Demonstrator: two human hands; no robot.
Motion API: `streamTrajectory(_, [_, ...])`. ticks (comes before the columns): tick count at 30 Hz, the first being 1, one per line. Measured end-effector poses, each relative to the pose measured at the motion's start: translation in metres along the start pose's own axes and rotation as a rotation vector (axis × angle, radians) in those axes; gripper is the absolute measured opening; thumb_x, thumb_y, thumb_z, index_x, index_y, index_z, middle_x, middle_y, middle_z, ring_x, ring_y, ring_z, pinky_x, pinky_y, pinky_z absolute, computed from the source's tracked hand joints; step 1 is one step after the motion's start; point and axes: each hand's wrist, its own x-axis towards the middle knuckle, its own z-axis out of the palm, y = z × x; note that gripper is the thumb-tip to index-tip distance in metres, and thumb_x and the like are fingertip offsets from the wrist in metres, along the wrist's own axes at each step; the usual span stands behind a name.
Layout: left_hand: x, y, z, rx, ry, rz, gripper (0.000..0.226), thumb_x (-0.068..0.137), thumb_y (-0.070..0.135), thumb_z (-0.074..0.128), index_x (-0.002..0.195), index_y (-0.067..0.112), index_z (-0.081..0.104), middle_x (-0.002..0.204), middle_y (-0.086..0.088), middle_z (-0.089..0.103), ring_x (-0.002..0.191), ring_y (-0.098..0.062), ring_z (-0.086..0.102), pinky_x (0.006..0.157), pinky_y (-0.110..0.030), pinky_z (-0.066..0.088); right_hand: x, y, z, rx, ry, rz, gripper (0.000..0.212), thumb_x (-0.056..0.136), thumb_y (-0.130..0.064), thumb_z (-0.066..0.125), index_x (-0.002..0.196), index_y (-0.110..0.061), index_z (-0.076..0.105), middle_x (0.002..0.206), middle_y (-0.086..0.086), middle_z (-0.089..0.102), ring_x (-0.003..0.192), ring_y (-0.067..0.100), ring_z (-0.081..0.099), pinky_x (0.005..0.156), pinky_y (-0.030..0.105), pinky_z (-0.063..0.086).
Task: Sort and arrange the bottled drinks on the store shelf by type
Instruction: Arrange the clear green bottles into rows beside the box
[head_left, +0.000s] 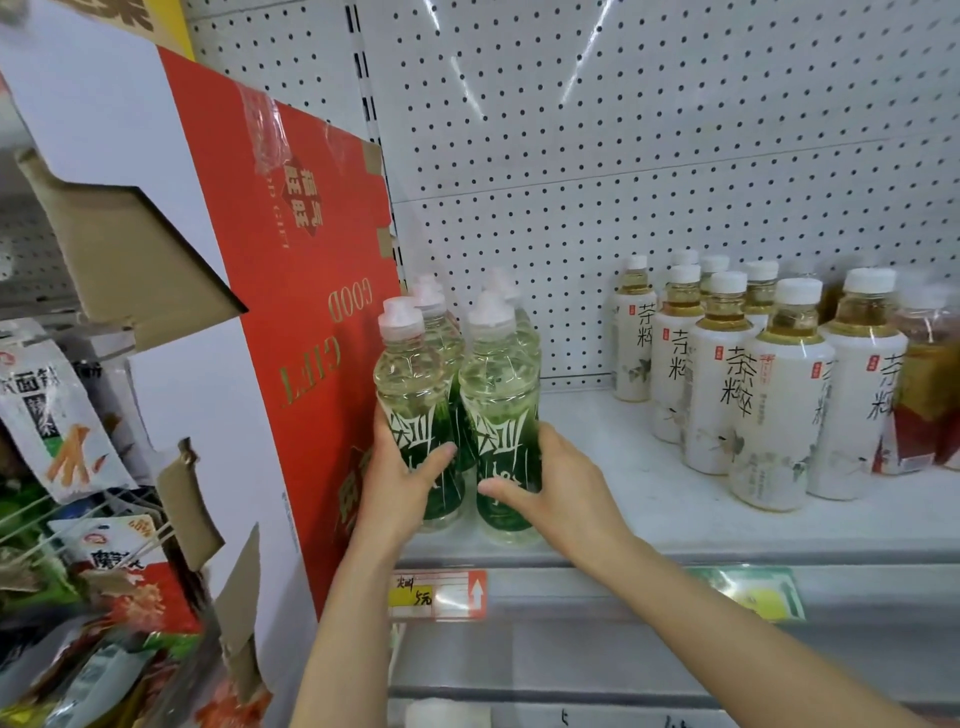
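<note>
Left hand (400, 483) grips the left green-label bottle (415, 410); right hand (558, 486) grips the right green-label bottle (501, 421), both at the shelf (649, 499) front, 9 o'clock of the white-label tea bottles (727, 384).

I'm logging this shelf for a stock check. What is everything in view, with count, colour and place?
Green-label bottles: at least four, clear with pale liquid and white caps, shelf left, front two held.
White-label tea bottles: about eight, white caps, amber liquid, shelf right.
Red-label bottles: at least one, far right edge.
Red carton: one, red and white, leaning left of the shelf.
Price tag: one, yellow and red, shelf edge.
Snack packets: several, mixed colours, rack far left.
Shelf: one, white, pegboard back.
Left hand: grips front left bottle.
Right hand: grips front right bottle.
</note>
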Motion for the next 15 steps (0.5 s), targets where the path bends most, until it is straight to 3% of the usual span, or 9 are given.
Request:
streamTrajectory(4, [-0.01,0.002,-0.001,-0.057,0.001,-0.023,0.1,0.085,0.048,0.071,0.157,0.046,0.001,0.161,0.027,0.013,0.148,0.0,0.014,0.125,-0.044,0.017,-0.004,0.001,-0.009,0.129,0.024,0.035,0.097,0.073,-0.083,0.049,0.148,-0.023,0.035,0.144,-0.005,0.046,0.13,0.011,0.044,0.106,0.034,0.043])
streamTrajectory(6, [-0.019,0.007,0.005,-0.072,0.02,-0.036,0.122,0.071,0.059,0.075,0.156,0.044,-0.012,0.162,0.025,-0.001,0.148,0.003,0.001,0.124,-0.039,0.009,0.002,0.001,-0.019,0.254,0.08,0.029,0.09,0.084,-0.081,0.031,0.156,-0.027,0.02,0.157,-0.008,0.029,0.145,0.009,0.025,0.118,0.034,0.025])
streamTrajectory(9, [-0.024,0.013,0.022,0.004,0.047,-0.028,0.157,0.048,0.056,0.089,0.153,0.039,-0.026,0.161,0.022,-0.014,0.145,0.005,-0.009,0.119,-0.029,0.001,0.02,0.006,-0.019,0.437,0.008,0.199,0.078,0.094,-0.07,0.017,0.159,-0.03,0.0,0.165,-0.014,-0.001,0.151,0.005,-0.003,0.121,0.032,0.0])
streamTrajectory(11, [-0.022,0.01,0.028,0.061,0.068,-0.033,0.167,0.04,0.055,0.094,0.15,0.04,-0.03,0.16,0.021,-0.016,0.144,0.005,-0.011,0.119,-0.03,0.0,0.027,0.002,-0.011,0.584,-0.085,0.32,0.088,0.086,-0.078,0.012,0.159,-0.03,-0.001,0.165,-0.014,-0.002,0.152,0.008,-0.002,0.123,0.036,0.001])
streamTrajectory(12, [-0.022,0.007,0.029,0.079,0.078,-0.028,0.169,0.039,0.054,0.096,0.149,0.042,-0.031,0.16,0.02,-0.016,0.144,0.004,-0.01,0.12,-0.031,0.001,0.027,-0.001,-0.005,0.627,-0.128,0.341,0.092,0.084,-0.081,0.011,0.159,-0.029,0.004,0.164,-0.016,0.007,0.151,0.007,0.006,0.122,0.035,0.005])
streamTrajectory(14, [-0.023,0.003,0.029,0.087,0.084,0.002,0.169,0.04,0.05,0.098,0.145,0.048,-0.033,0.156,0.024,-0.014,0.146,0.003,-0.008,0.122,-0.034,0.004,0.024,-0.007,0.001,0.658,-0.137,0.34,0.075,0.096,-0.069,0.009,0.155,-0.025,0.021,0.143,-0.02,0.029,0.136,0.001,0.025,0.113,0.025,0.014])
streamTrajectory(15, [-0.023,0.003,0.028,0.077,0.079,0.013,0.168,0.041,0.048,0.099,0.145,0.048,-0.034,0.154,0.026,-0.013,0.146,0.004,-0.008,0.122,-0.034,0.005,0.023,-0.008,0.004,0.658,-0.106,0.346,0.065,0.101,-0.058,0.009,0.154,-0.024,0.024,0.132,-0.017,0.03,0.13,0.001,0.026,0.108,0.024,0.016])
